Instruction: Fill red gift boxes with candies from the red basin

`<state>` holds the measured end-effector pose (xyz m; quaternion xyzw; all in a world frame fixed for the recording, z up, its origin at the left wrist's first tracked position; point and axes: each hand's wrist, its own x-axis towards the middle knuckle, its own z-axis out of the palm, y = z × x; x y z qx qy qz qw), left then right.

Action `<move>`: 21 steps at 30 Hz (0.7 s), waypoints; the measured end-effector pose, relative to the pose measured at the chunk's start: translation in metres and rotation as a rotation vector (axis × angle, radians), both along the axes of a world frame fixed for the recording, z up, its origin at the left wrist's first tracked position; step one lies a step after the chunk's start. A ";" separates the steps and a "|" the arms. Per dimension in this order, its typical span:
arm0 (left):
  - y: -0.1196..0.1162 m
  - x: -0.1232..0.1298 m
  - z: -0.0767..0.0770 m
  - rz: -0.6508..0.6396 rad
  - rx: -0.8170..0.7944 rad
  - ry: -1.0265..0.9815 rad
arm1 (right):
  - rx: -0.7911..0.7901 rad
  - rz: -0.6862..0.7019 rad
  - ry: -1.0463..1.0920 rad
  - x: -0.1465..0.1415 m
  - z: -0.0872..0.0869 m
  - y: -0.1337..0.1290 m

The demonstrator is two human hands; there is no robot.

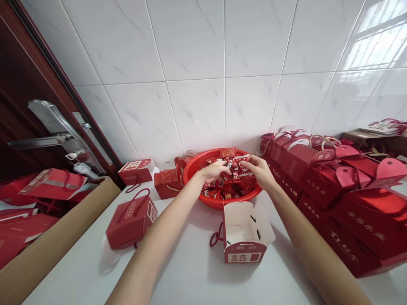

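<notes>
We're picking through wrapped sweets (pixel 229 195) in the red basket (pixel 213 203)! Right hand (pixel 260 170) pinches a packet (pixel 243 158); left hand (pixel 213 171), we can't tell. Next, we reckon, wants a clean lift. Open box (pixel 244 255) before the basket.

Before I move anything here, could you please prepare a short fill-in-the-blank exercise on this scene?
The left hand and right hand are at wrapped packets in a basket coloured ____.
The white-lined box before the basket has its top ____.
In the picture, the large stack of boxes stands to the ____ of the basket.

Missing words: red; open; right.
</notes>
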<state>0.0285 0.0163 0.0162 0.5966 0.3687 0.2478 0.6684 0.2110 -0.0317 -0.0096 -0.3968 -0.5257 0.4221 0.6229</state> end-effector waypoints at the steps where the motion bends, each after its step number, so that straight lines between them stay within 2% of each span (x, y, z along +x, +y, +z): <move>1: 0.000 0.000 -0.001 -0.006 0.008 -0.013 | 0.001 -0.003 -0.001 0.000 0.000 0.000; 5: 0.000 0.000 -0.002 -0.022 0.032 -0.079 | 0.000 -0.010 0.001 0.000 0.000 -0.001; 12: 0.000 0.000 0.000 0.071 0.067 -0.141 | -0.014 0.021 -0.025 0.001 0.000 0.000; 21: 0.000 -0.002 0.001 0.059 0.118 -0.192 | -0.019 0.029 -0.059 0.000 -0.001 0.000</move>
